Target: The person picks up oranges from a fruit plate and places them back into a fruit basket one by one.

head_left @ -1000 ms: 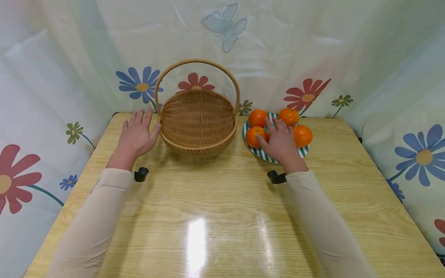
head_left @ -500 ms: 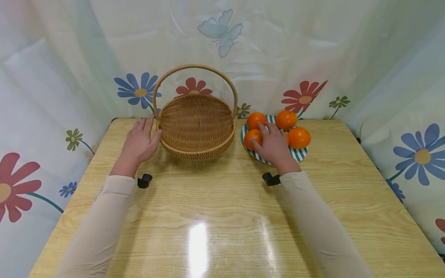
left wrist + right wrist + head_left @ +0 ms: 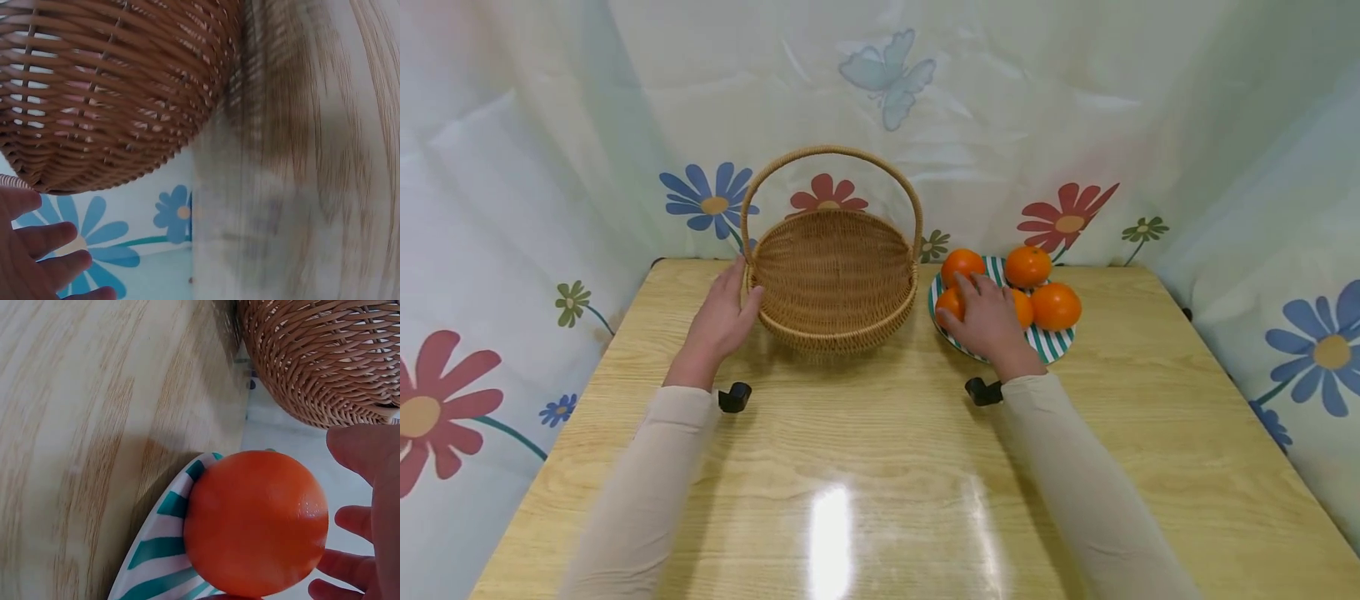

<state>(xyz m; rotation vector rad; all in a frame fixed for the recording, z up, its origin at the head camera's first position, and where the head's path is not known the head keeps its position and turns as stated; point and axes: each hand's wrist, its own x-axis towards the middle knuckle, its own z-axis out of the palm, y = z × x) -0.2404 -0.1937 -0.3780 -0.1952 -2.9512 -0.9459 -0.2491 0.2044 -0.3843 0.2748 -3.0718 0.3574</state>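
A wicker basket [image 3: 831,275] with a tall arched handle stands at the back of the table, its inside bare. At its left end is my left hand [image 3: 722,317], fingers spread; the left wrist view has the fingers [image 3: 56,234] close by the basket's tip, and contact is unclear. My right hand [image 3: 992,321] hovers over a green-and-white striped plate [image 3: 1051,343] of several oranges. Nearest to it is the front-left orange [image 3: 948,306], partly covered by the hand. In the right wrist view that orange [image 3: 256,522] sits beside the parted fingers, not gripped.
More oranges lie on the plate, among them a rear-left one [image 3: 962,264], a rear-right one [image 3: 1028,267] and a right one [image 3: 1056,307]. A flowered curtain [image 3: 985,150] hangs close behind the wooden table [image 3: 895,467]. Small black devices sit at both wrists.
My left hand has come rightward to the basket's end. The right hand has shifted left across the plate, from its middle to the front-left orange. The head view has moved slightly.
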